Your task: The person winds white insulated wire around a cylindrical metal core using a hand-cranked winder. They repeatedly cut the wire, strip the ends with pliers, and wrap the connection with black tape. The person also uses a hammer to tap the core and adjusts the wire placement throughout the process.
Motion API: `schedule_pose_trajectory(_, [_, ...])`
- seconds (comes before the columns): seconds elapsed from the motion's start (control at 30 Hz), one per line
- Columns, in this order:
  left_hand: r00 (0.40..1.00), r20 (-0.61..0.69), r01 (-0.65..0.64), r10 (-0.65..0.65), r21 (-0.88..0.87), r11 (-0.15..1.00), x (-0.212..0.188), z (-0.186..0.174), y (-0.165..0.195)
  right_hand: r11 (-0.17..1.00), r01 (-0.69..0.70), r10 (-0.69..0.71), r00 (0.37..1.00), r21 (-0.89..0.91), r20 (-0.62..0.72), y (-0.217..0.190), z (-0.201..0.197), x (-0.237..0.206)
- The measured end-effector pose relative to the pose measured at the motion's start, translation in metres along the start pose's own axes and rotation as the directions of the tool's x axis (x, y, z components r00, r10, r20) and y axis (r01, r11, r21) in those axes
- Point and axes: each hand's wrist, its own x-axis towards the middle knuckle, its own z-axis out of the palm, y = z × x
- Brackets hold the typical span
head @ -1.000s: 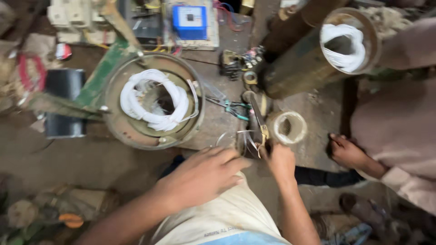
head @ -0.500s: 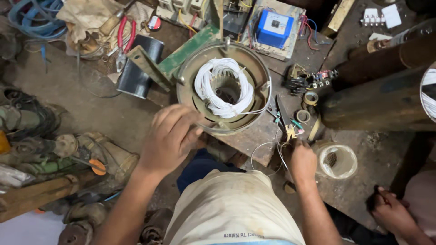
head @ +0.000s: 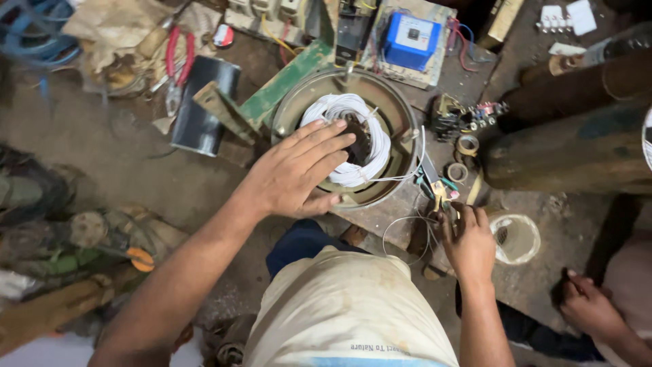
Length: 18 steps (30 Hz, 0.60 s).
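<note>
A dusty, stained concrete floor [head: 136, 177] lies all around the blue box [head: 411, 39]. Left of it sit red pliers [head: 178, 58]. Light is dim and warm.

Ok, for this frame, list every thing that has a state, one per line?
Left hand: open, fingers spread, resting on the round metal motor housing.
Right hand: closed around thin wires.
White wire winding inside the housing: coiled, partly covered by the left hand.
Red-handled pliers: lying unused on the floor.
Another person's hand: resting on the ground.
</note>
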Motion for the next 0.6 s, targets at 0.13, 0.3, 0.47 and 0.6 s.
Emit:
schedule_pose_trajectory(0.13, [0.997,0.065,-0.047,0.047,-0.011,0.999,-0.001,-0.004,-0.016,0.997,-0.072,0.072,0.997,0.017,-0.013,-0.045,-0.026,-0.001])
schedule_pose_trajectory(0.3, [0.982,0.005,-0.186,0.187,-0.061,0.981,-0.005,-0.010,-0.031,0.971,0.084,-0.051,0.988,0.223,-0.148,-0.118,-0.053,0.002])
schedule_pose_trajectory(0.47, [0.958,-0.077,-0.279,0.276,-0.028,0.960,-0.010,-0.013,-0.051,0.967,0.144,-0.094,0.968,0.211,-0.232,-0.180,-0.051,0.010])
schedule_pose_trajectory(0.6, [0.941,-0.147,-0.312,0.305,-0.027,0.950,-0.013,-0.013,-0.064,0.920,0.091,0.009,0.967,0.381,-0.253,-0.198,-0.041,0.028])
